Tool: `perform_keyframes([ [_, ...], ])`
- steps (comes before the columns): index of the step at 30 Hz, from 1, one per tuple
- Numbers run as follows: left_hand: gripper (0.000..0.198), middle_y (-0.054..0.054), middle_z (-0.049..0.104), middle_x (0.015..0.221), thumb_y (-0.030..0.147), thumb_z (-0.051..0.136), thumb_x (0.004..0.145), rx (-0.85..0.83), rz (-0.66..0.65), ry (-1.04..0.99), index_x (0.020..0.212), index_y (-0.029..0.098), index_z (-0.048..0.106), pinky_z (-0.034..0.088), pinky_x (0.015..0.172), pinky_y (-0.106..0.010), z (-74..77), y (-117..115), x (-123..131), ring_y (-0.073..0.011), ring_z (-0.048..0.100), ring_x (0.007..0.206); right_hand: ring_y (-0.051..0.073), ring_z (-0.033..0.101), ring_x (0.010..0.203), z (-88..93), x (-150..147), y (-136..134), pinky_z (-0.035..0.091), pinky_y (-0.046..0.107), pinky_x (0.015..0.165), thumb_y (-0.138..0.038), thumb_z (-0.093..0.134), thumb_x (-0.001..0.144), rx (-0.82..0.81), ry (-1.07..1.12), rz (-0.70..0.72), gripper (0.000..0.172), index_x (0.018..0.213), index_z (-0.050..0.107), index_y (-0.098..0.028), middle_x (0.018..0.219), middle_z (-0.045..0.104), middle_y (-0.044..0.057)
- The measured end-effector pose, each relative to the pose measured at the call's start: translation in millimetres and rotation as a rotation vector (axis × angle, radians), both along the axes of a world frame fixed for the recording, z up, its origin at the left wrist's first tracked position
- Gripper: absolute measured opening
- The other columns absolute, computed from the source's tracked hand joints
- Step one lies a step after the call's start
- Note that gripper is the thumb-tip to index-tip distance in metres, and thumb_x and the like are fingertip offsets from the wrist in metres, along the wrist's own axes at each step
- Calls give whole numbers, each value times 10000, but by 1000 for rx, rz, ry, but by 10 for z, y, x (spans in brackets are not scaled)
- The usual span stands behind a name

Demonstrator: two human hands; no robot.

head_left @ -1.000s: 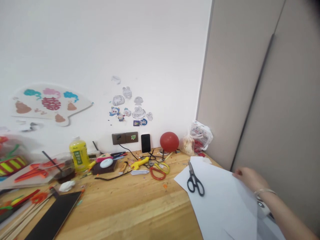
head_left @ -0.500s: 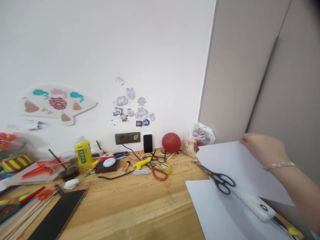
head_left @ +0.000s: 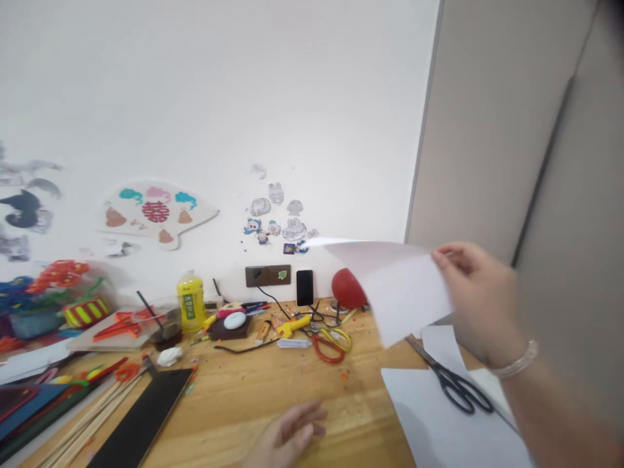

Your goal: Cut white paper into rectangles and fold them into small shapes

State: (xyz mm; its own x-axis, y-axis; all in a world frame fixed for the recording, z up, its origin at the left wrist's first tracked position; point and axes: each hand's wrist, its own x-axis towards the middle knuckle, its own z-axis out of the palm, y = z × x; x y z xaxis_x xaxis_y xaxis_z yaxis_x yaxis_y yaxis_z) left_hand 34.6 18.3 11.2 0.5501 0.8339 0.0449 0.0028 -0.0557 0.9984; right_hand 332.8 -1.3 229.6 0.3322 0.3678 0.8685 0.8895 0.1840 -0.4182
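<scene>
My right hand (head_left: 480, 302) is raised at the right, its fingers pinched on the edge of a white paper sheet (head_left: 390, 283) lifted off the wooden desk (head_left: 273, 396). Below it, black scissors (head_left: 453, 383) lie on more white paper (head_left: 429, 422) at the desk's right end. My left hand (head_left: 287, 435) comes in at the bottom middle, fingers spread loosely over the bare wood, holding nothing.
Along the back wall stand a yellow bottle (head_left: 191, 302), a black phone (head_left: 305, 287), a red balloon (head_left: 347, 289), red and yellow scissors (head_left: 329, 342) and a yellow tool (head_left: 293, 325). At the left lie a black sheet (head_left: 141, 419), wooden sticks (head_left: 92, 426) and coloured craft pieces.
My right hand has lifted the white sheet up and left off the desk. The scissors slid off it onto the paper below. My left hand has come into view.
</scene>
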Motion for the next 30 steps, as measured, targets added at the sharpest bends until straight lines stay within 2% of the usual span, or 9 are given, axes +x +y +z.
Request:
perform_keyframes([
  [3,796,-159,510,1304,666,599,650,-106,95,-192,1267,181,470,393,954,-424,-63,206,-24,-277,529,1137,213,625,699,-422,-306,280,456,298,592,-374,479,801,-81,292,270,262,937,598,-183,810,686,70],
  [7,814,-161,559,1250,738,530,630,-286,180,-507,1183,140,545,404,956,-435,37,286,-120,-325,503,1159,244,644,807,-1184,-671,607,498,325,640,-361,448,795,-366,523,616,356,1072,538,-157,968,687,118],
  [12,524,-146,631,1156,353,644,749,-323,336,-472,1199,142,477,436,930,-411,265,206,-350,-296,579,1073,280,615,961,-1809,-820,571,452,406,863,-311,489,737,-597,505,749,288,873,707,-180,972,714,78],
  [16,533,-157,649,1107,322,630,736,-239,386,-270,1196,130,440,493,842,-402,158,232,-423,-290,636,964,264,604,999,-1871,-584,370,437,406,900,-318,494,787,-889,253,976,303,978,710,-228,1056,693,64],
  [19,663,-171,632,1126,301,662,687,-231,385,-192,1260,116,382,510,804,-421,7,225,-384,-300,640,942,239,610,885,-1878,-351,246,454,385,835,-301,523,819,-881,-142,1005,227,944,711,-290,951,693,70],
  [22,905,-197,485,1310,228,708,622,-181,390,-101,1381,162,221,475,851,-495,-38,126,-363,-336,563,1069,213,571,751,-1888,-172,137,468,326,676,-249,541,811,-931,-440,1008,187,862,715,-293,774,613,62],
  [23,882,-181,404,1381,177,709,608,-116,406,-33,1374,189,270,403,942,-505,-25,74,-373,-337,455,1193,210,560,751,-1880,-132,101,464,319,671,-256,555,809,-968,-477,1002,162,831,712,-289,772,589,56],
  [26,566,-110,291,1455,190,668,667,470,168,640,1215,246,539,164,1058,-567,32,-89,-438,-346,196,1334,210,544,815,-1814,-88,17,452,330,738,-317,548,832,-1080,-444,991,173,736,682,-264,813,563,50],
  [30,565,-99,339,1426,225,593,773,682,-133,839,1310,275,424,157,1040,-601,22,-203,-483,-311,242,1322,206,536,889,-1747,-222,66,423,342,826,-360,532,841,-1086,-334,1066,208,709,617,-223,898,587,53],
])
